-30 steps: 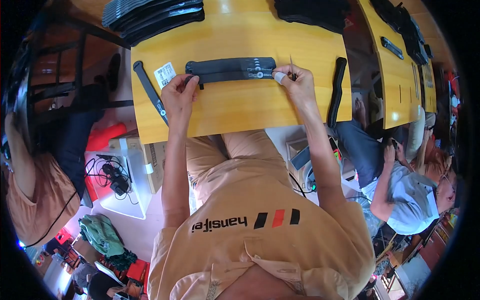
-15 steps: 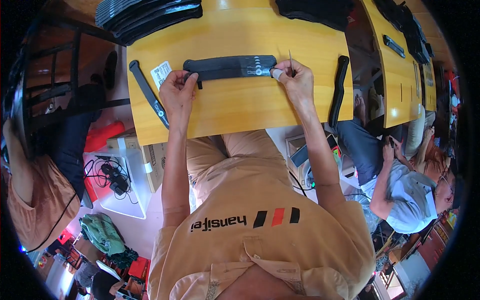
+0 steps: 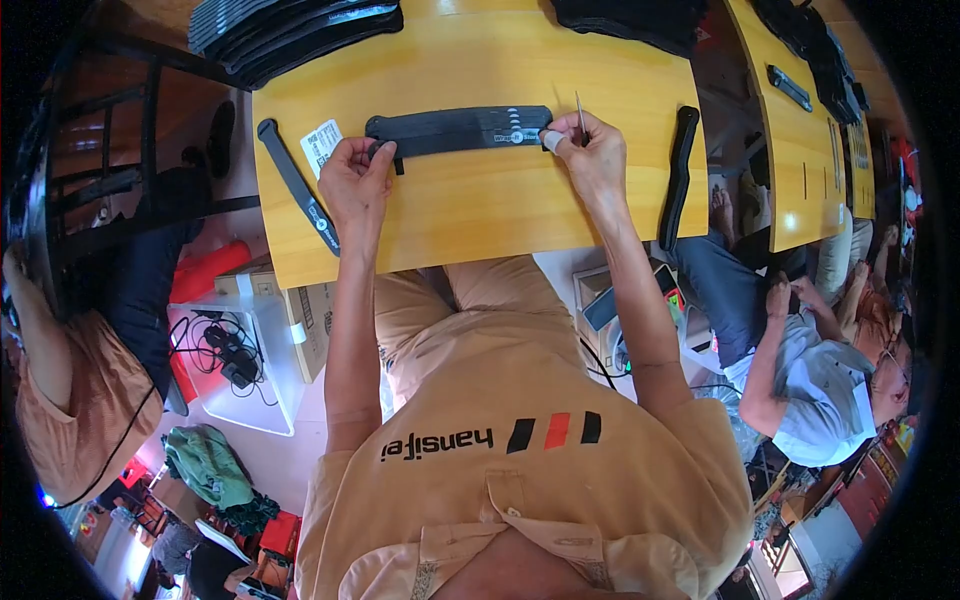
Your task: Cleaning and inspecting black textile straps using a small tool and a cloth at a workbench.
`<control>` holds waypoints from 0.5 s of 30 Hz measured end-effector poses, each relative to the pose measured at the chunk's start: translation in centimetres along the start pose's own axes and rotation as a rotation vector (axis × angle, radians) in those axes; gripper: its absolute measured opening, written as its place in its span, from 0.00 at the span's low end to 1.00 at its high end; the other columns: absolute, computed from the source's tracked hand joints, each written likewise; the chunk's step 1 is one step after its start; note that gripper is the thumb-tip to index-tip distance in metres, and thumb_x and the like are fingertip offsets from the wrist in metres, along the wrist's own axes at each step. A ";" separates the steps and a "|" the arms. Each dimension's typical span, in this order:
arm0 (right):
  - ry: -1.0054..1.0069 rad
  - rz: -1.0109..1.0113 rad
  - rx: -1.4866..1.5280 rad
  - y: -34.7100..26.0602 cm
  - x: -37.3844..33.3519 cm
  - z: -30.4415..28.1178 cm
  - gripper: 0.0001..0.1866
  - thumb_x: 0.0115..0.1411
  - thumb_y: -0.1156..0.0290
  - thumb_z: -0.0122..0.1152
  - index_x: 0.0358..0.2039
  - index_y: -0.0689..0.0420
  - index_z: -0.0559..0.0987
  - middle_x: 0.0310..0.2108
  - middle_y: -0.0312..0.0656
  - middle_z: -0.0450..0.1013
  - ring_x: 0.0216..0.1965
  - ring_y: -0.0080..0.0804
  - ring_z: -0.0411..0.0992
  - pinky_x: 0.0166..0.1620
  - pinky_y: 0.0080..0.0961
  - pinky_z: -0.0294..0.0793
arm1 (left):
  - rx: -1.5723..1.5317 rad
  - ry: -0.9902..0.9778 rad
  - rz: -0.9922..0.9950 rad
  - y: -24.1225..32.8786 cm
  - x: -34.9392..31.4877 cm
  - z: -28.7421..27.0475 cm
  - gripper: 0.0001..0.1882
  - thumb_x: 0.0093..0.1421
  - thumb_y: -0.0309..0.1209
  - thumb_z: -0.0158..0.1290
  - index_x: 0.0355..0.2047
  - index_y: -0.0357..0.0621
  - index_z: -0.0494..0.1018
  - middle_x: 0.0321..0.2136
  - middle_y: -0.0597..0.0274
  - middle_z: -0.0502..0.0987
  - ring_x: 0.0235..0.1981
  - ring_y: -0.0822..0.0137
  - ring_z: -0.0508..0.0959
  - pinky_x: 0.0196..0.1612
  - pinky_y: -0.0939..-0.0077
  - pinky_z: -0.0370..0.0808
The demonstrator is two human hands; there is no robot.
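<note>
Several flat black straps (image 3: 450, 130) lie fanned side by side on the yellow table in front of me, with white print toward their right end. My left hand (image 3: 358, 175) pinches the left end of the nearest strap between thumb and fingers. At the opposite end, my right hand (image 3: 592, 155) is closed on the strap's tip. A slim, pointed metal tool (image 3: 580, 108) sticks up from the right fingers; its lower part is hidden. A white wrap covers one right finger.
A single dark strap (image 3: 295, 185) and a white label (image 3: 320, 140) lie left. Another folded black strap (image 3: 678, 180) lies right. Stacks of black straps (image 3: 300, 35) and black fabric (image 3: 630, 25) stand at the far edge. Co-workers sit on both sides.
Both hands keep their places at the strap's ends. The nearest strap has shifted slightly away from me, closer against the others.
</note>
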State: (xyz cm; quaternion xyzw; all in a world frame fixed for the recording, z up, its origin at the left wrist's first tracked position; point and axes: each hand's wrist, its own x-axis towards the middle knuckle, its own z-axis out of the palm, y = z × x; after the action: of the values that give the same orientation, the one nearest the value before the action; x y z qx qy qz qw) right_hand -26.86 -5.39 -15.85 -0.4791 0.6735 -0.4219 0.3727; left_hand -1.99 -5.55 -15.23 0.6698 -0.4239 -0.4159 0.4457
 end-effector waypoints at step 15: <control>0.020 0.018 0.016 -0.1 -0.1 0.1 0.03 0.44 0.80 0.62 0.21 0.61 0.76 0.12 0.29 0.65 0.16 0.14 0.60 0.21 0.14 0.60 | 0.080 0.032 0.048 -0.2 0.1 0.2 0.10 0.49 0.27 0.58 0.27 0.32 0.72 0.15 0.65 0.70 0.14 0.79 0.67 0.15 0.85 0.65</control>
State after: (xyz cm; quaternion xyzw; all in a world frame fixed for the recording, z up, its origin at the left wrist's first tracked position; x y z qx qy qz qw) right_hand -26.69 -5.39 -15.78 -0.4658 0.6782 -0.4283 0.3736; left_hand -2.15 -5.61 -15.51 0.6832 -0.4492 -0.3771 0.4350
